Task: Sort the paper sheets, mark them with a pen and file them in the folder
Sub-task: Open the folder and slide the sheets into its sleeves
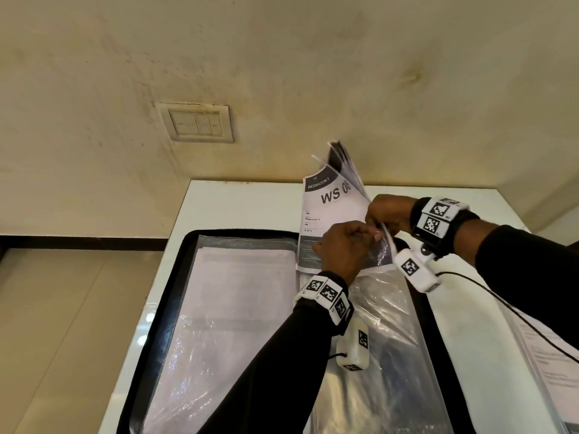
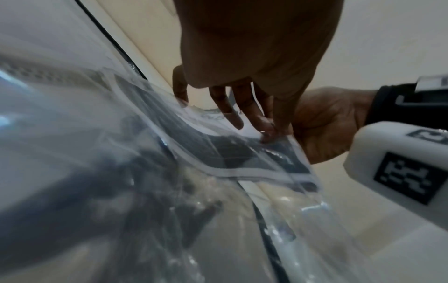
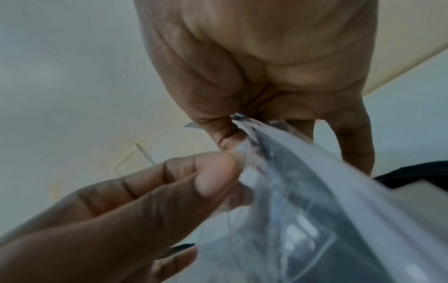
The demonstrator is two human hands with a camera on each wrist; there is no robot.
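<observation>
Paper sheets [image 1: 333, 211], one fanned bunch, exact count unclear, stand upright over the far end of the open folder [image 1: 175, 296], top page reads "WS 0.." and "BEDROOM". Head view: one black-edged folder lies open on the white desk [image 1: 463, 314], two clear plastic sleeves visible in it, the left sleeve [image 1: 238, 308] with pages inside lying flat, the right sleeve [image 1: 385, 311] crinkled and lifted at its top. Two hands: left hand [image 1: 343, 250] curled, fingers pinching at the bunch's lower edge and sleeve mouth; right hand [image 1: 388, 214] curled behind the sheets, gripping their right side. Two wrist bands with coded markers, two white camera pods. One more sheet stack [image 1: 551, 364] at the desk's right edge, a black cable crossing it. One wall switch plate [image 1: 197, 122] beyond the desk. The left forearm hides the folder's middle.

Left wrist view: left hand [image 2: 254, 67] fingertips press onto the sheets' bottom edge [image 2: 218, 145], which sits against the clear sleeve [image 2: 303, 210]; right hand [image 2: 327, 124] is closed behind it. Blurred.

Right wrist view: right hand [image 3: 266, 67] pinches the sheets' corner [image 3: 286, 153] with thumb and fingers; left hand [image 3: 145, 191] fingers are bent, pinching the clear sleeve [image 3: 278, 239] edge. Blurred; sheet count hidden.
</observation>
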